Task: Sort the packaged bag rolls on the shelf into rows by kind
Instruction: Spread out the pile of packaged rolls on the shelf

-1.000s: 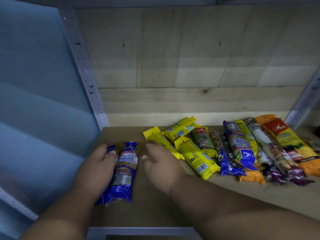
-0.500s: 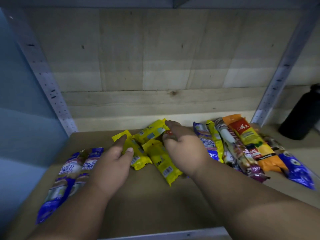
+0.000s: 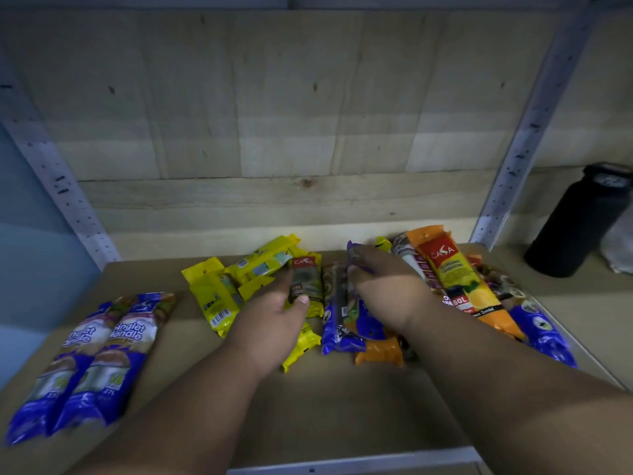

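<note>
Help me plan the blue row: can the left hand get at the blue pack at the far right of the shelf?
Probably not easily. The left hand sits over the yellow packs, and the right hand, its forearm and the orange pack lie between it and that blue pack. The right hand looks nearer.
</note>
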